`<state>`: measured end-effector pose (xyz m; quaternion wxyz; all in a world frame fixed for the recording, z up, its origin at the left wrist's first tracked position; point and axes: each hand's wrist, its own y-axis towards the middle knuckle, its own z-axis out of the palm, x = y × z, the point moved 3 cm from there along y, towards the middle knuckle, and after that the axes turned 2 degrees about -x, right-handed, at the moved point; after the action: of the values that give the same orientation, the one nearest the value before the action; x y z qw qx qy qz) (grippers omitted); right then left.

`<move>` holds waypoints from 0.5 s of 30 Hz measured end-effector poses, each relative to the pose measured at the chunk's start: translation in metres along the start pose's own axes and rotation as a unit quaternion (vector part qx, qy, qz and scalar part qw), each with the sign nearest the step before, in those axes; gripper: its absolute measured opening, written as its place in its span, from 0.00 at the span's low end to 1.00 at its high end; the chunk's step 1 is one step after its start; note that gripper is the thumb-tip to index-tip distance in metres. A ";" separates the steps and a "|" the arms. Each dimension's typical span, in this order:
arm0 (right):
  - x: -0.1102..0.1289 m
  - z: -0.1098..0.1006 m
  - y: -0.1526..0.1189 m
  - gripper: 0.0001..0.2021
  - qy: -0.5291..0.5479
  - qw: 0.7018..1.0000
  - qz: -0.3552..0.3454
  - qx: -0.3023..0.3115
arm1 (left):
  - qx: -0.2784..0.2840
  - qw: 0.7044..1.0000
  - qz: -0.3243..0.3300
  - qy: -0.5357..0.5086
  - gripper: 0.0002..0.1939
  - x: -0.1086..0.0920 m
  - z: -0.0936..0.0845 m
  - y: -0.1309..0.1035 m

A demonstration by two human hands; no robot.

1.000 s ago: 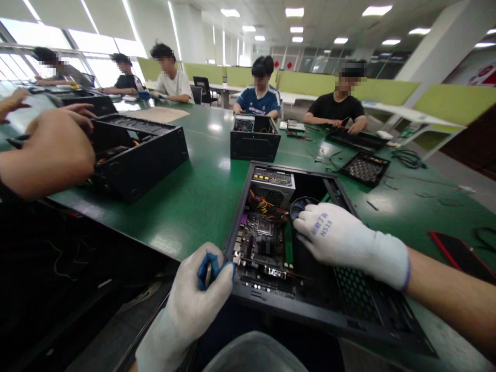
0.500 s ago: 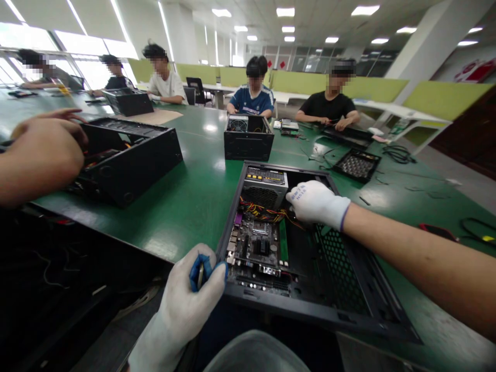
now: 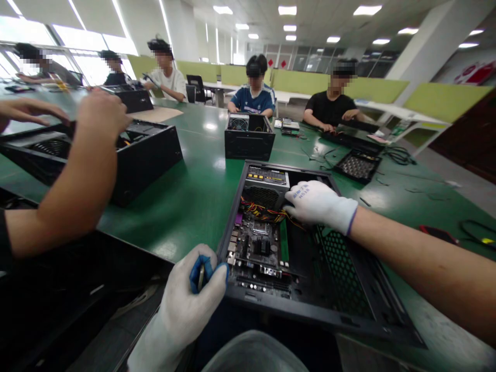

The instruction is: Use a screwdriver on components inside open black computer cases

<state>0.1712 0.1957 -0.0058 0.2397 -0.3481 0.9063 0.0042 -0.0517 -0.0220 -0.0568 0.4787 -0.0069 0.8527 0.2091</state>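
An open black computer case [image 3: 294,305] lies in front of me at the table's edge. Inside it are a motherboard [image 3: 263,243], a power supply [image 3: 267,188] and red, yellow and black cables [image 3: 263,211]. My left hand [image 3: 197,289], in a white glove with blue fingertips, is closed beside the case's left corner, curled round a small metallic item too hidden to name. My right hand [image 3: 315,204], in a white glove, reaches into the case next to the power supply and the cables. Its fingers are bent together, and what they hold, if anything, is hidden.
At the left, a co-worker's arms [image 3: 85,160] reach over another black case [image 3: 151,160]. Across the green table [image 3: 194,181] stands a smaller case [image 3: 250,144]. A black tray-like part [image 3: 357,164] and a cable coil [image 3: 399,154] lie at the right. Several people sit beyond.
My right hand has shifted very slightly; my left hand stays put. At the left, the co-worker's arms have moved right and over the case. The person in black at the far right has moved their hands.
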 end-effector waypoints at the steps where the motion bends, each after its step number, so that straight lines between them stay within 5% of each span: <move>1: 0.005 -0.004 -0.003 0.21 0.006 1.000 -0.017 -0.022 | 0.001 1.000 -0.002 -0.001 0.15 -0.001 0.000 0.000; 4: 0.028 -0.016 -0.010 0.20 0.039 0.993 -0.095 -0.065 | 0.003 1.000 -0.005 -0.004 0.15 -0.003 0.001 0.001; 7: 0.054 -0.018 -0.008 0.18 0.051 0.986 -0.159 -0.014 | 0.004 1.000 -0.008 -0.007 0.16 -0.003 0.001 0.001; 11: 0.076 -0.008 0.007 0.22 0.017 0.982 -0.176 0.062 | -0.004 1.000 -0.010 -0.004 0.16 -0.002 0.001 0.000; 15: 0.079 -0.001 0.022 0.23 -0.007 0.986 -0.166 0.022 | -0.003 1.000 -0.017 -0.006 0.16 -0.003 0.000 0.000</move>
<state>0.1062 0.1622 -0.0433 0.2515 -0.4886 0.8338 -0.0533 -0.0501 -0.0231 -0.0542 0.4869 -0.0214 0.8491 0.2036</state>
